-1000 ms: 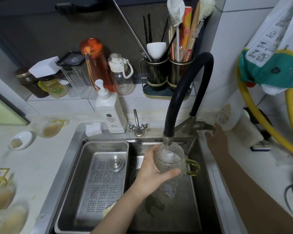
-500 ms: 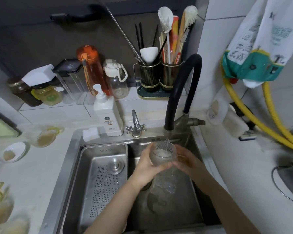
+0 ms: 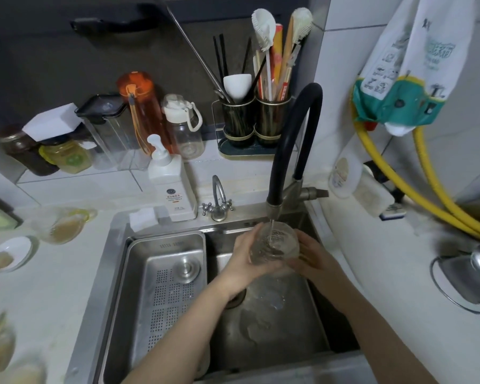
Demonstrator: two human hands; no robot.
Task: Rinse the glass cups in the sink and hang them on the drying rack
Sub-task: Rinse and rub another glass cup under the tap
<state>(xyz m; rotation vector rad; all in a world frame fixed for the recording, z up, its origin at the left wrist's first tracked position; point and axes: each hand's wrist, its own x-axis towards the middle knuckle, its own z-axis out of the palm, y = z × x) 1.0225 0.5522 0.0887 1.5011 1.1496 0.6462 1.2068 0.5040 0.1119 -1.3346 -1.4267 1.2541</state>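
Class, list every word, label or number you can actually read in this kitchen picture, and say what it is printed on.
None can be read for certain.
Soap bottle: round logo, small print, blurred.
Hanging bag: characters and pictograms, too blurred.
Strainer tray: stamped marks, unreadable.

A white soap bottle (image 3: 172, 184) stands behind a steel strainer tray (image 3: 166, 295). An orange bottle (image 3: 143, 112), jars (image 3: 39, 151) and a utensil holder (image 3: 254, 120) line the ledge.

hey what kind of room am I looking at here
Most likely a home kitchen, at the sink. A steel sink with a black-necked faucet running into a glass cup, a utensil caddy of chopsticks and brushes, and a soap pump bottle on tiled counter.
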